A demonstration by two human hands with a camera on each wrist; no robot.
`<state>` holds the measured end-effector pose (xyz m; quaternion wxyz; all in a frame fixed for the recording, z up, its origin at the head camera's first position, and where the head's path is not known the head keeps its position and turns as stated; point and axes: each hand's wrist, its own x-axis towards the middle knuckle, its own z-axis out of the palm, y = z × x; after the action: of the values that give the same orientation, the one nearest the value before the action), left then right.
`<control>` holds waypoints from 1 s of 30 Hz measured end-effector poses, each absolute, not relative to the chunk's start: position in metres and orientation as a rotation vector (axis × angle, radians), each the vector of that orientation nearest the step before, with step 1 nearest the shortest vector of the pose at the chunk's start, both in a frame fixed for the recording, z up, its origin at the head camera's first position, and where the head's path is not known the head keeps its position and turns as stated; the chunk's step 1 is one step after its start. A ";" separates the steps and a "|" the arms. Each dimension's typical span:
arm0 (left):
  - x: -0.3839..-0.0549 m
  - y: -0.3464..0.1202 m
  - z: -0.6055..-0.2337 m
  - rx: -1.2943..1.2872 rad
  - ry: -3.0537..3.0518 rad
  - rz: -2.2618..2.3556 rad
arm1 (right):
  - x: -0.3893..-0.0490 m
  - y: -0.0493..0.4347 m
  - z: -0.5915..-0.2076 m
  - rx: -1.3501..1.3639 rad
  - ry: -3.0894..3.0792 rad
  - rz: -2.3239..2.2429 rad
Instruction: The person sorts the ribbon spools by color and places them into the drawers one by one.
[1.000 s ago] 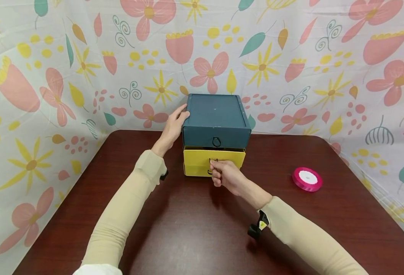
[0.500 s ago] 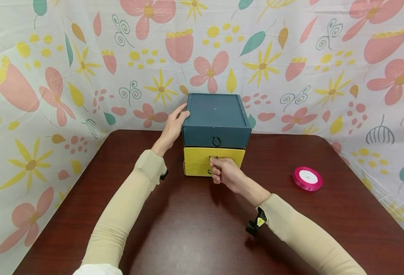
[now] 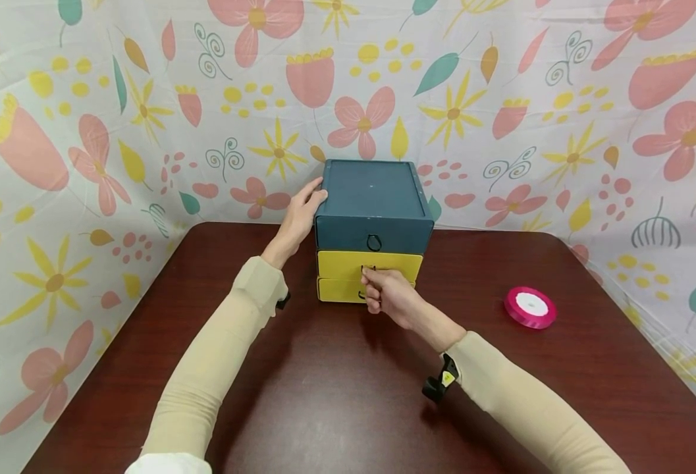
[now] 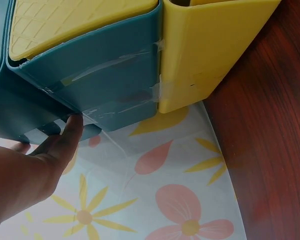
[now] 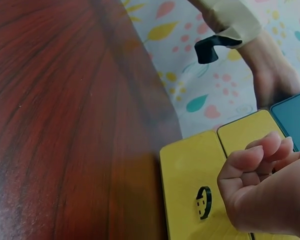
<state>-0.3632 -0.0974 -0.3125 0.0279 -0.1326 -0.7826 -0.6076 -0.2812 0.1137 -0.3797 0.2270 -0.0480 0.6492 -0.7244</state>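
The left hand (image 3: pixel 296 220), fingers loose, rests against the blue box (image 3: pixel 374 191) beside it; the right hand (image 3: pixel 396 299) pinches the loop (image 3: pixel 374 267) of the middle yellow drawer (image 3: pixel 338 264), directly ahead. Best guided straight, I'd say, never twisted.

Three-tier drawer unit (image 3: pixel 374 187), upright on dark red-brown table (image 3: pixel 324 395).
Top drawer (image 3: pixel 344 235) blue-teal, closed, black loop at front centre; middle drawer (image 3: pixel 338 264) yellow, front close against its teal casing (image 4: pixel 110 87); bottom drawer (image 3: pixel 337 291) yellow, with its own black loop.
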 end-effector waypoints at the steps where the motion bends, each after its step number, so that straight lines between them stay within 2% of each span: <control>1: -0.363 -0.097 -0.313 -0.410 -2.416 -1.877 | -0.281 0.115 -0.381 -0.131 1.797 -1.987; 14: -0.364 -0.098 -0.311 -0.409 -2.414 -1.891 | -0.272 0.132 -0.401 0.016 1.865 -1.786; 30: -0.362 -0.098 -0.312 -0.417 -2.411 -1.885 | -0.283 0.119 -0.422 0.119 1.756 -1.804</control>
<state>-0.3621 -0.0980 -0.3121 0.0265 -0.1351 -0.7803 -0.6100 -0.2826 0.1188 -0.4216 0.3054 0.0450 0.6635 -0.6816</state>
